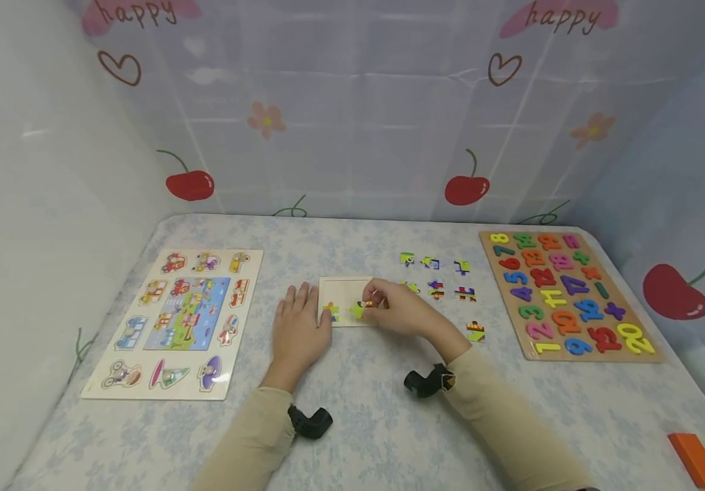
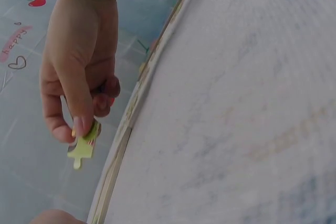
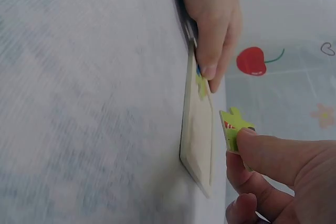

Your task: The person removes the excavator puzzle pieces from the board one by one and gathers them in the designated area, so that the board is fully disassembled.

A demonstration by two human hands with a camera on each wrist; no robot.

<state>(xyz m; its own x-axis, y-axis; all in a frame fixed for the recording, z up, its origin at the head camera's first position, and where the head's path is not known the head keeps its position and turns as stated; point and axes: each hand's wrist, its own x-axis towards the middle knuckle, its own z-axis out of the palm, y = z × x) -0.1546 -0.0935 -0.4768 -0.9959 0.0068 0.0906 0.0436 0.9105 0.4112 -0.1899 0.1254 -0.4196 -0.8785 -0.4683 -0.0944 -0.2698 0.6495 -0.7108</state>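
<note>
My right hand [image 1: 398, 307] pinches a yellow-green jigsaw puzzle piece [image 3: 231, 129] between thumb and fingertips. In the right wrist view the piece is tilted up, above the shallow wooden puzzle tray [image 3: 197, 135]; its tab points down in the left wrist view. A bit of red shows beside the curled fingers there. My left hand [image 1: 297, 334] lies with fingers extended along the tray's left edge, thumb at the rim. Inside the tray's lower left corner sits another puzzle piece [image 1: 331, 311], green and yellow with some blue, partly covered by the left thumb in the right wrist view.
Right of the tray lie several loose puzzle pieces [image 1: 436, 290], one piece [image 1: 475, 332] nearer the right forearm. A vehicle puzzle board [image 1: 245, 256] is at the left, a number board [image 1: 515, 320] at the right. An orange block [image 1: 696, 460] lies at the near right.
</note>
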